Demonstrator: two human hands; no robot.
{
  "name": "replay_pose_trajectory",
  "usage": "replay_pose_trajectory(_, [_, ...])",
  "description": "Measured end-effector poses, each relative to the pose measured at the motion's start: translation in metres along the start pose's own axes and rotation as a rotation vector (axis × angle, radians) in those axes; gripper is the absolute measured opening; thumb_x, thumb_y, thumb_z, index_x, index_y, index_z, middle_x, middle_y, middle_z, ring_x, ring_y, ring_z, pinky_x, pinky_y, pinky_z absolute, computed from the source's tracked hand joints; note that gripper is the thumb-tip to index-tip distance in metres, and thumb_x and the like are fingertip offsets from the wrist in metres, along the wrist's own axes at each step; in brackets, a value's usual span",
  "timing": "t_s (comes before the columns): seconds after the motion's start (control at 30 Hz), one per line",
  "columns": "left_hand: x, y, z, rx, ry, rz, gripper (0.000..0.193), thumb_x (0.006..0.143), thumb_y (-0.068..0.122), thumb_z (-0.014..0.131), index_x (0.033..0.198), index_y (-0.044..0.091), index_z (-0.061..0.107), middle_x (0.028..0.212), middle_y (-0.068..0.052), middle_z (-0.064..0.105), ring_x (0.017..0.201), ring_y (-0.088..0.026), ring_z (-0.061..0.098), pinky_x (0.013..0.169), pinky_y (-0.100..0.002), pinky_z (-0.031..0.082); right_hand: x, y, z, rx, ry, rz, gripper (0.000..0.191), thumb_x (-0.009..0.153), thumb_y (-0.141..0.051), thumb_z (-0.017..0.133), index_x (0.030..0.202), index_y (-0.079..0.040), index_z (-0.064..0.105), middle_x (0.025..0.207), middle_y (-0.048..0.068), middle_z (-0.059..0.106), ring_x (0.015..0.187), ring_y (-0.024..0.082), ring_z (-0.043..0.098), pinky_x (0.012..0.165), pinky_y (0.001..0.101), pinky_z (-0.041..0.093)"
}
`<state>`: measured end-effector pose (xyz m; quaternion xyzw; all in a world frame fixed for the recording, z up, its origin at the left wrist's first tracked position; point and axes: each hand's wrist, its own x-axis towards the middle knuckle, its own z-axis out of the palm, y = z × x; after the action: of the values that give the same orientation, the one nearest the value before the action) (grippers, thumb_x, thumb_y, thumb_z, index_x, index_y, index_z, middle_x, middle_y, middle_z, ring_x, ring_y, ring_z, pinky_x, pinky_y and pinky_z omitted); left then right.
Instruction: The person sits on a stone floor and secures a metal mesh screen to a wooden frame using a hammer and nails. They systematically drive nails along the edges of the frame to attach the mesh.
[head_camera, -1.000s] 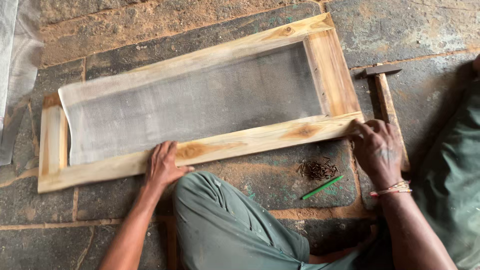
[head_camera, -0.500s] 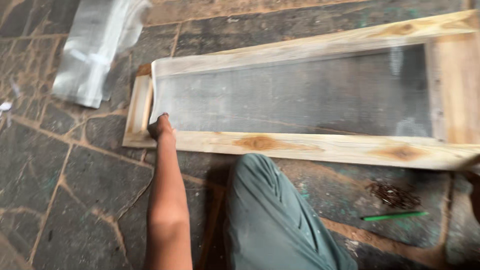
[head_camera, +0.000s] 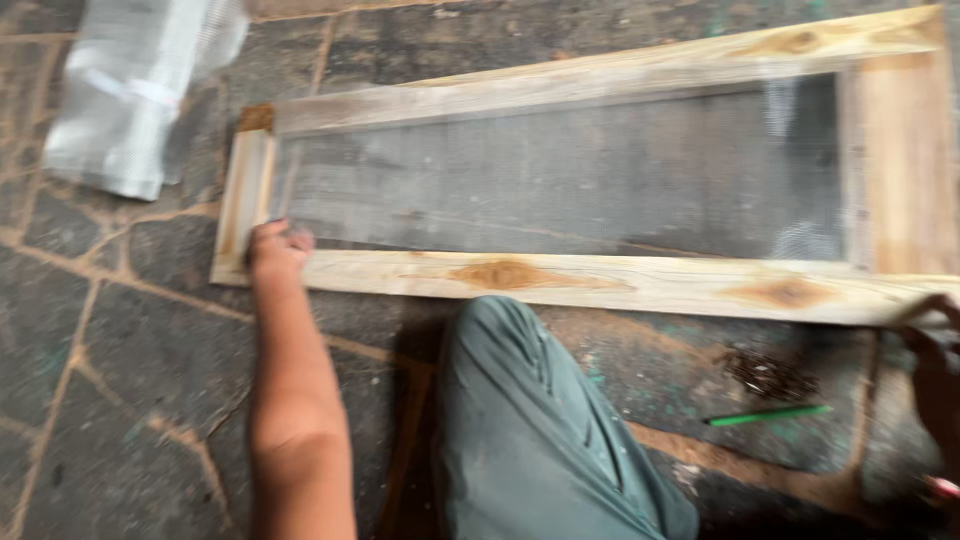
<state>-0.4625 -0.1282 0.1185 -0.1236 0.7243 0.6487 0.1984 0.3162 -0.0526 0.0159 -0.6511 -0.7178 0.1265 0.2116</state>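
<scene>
As before, the left hand (head_camera: 277, 245) (fingers curled) presses the wooden frame (head_camera: 560, 280) corner; right-hand grip unclear.

Crumpled translucent silvery plastic package (head_camera: 135, 90) on stone floor at upper left, beside the frame's corner.

My left hand (head_camera: 275, 248) has open stone floor (head_camera: 110, 380) at seven o'clock; folded mesh (head_camera: 130, 90) blocks eleven o'clock.
</scene>
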Motion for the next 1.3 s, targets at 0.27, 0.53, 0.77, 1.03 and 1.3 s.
replay_pose_trajectory(0.27, [0.014, 0.086, 0.003, -0.329, -0.277, 0.107, 0.021, 0.09, 0.0, 0.065, 0.11, -0.003, 0.062, 0.114, -0.018, 0.071, 0.103, -0.03, 0.069, 0.105, -0.052, 0.057, -0.003, 0.006, -0.021, -0.12, 0.08, -0.061, 0.033, 0.101, -0.018, 0.08, 0.132, -0.012, 0.072, 0.122, 0.012, 0.066, 0.104, 0.026, 0.067, 0.091, 0.0366, 0.056])
replay_pose_trajectory(0.53, [0.017, 0.064, -0.022, -0.389, -0.207, 0.069, 0.039, 0.093, -0.005, 0.056, 0.131, 0.005, 0.058, 0.117, -0.014, 0.069, 0.107, -0.029, 0.071, 0.103, -0.057, 0.057, 0.002, -0.018, -0.031, -0.131, 0.107, -0.061, 0.039, 0.095, -0.016, 0.081, 0.133, -0.013, 0.073, 0.126, 0.012, 0.067, 0.115, 0.03, 0.064, 0.101, 0.0412, 0.052])
replay_pose_trajectory(0.77, [-0.003, -0.03, -0.044, -0.146, 0.057, 0.01, 0.059, 0.094, -0.014, 0.053, 0.148, 0.011, 0.053, 0.123, -0.013, 0.072, 0.114, -0.022, 0.074, 0.104, -0.054, 0.052, 0.01, -0.076, -0.024, -0.158, 0.068, -0.308, 0.051, 0.091, -0.02, 0.079, 0.139, -0.008, 0.067, 0.149, 0.014, 0.061, 0.135, 0.033, 0.057, 0.108, 0.0435, 0.047])
replay_pose_trajectory(1.03, [-0.003, -0.049, -0.031, -0.036, 0.157, 0.046, 0.059, 0.095, -0.011, 0.059, 0.149, 0.012, 0.053, 0.134, -0.012, 0.066, 0.128, -0.025, 0.063, 0.115, -0.052, 0.045, 0.006, -0.126, 0.02, -0.212, -0.137, -0.38, 0.08, 0.095, -0.062, 0.047, 0.16, -0.02, 0.028, 0.168, 0.006, 0.025, 0.157, 0.028, 0.019, 0.128, 0.0472, 0.011])
replay_pose_trajectory(1.3, [-0.006, -0.046, -0.025, 0.373, 0.573, 0.257, 0.059, 0.096, -0.008, 0.065, 0.15, 0.013, 0.053, 0.145, -0.012, 0.06, 0.142, -0.029, 0.051, 0.126, -0.051, 0.038, 0.003, -0.123, 0.036, -0.246, -0.144, -0.346, 0.075, 0.1, -0.053, 0.046, 0.162, -0.014, 0.03, 0.169, 0.013, 0.028, 0.157, 0.03, 0.021, 0.128, 0.0513, 0.012])
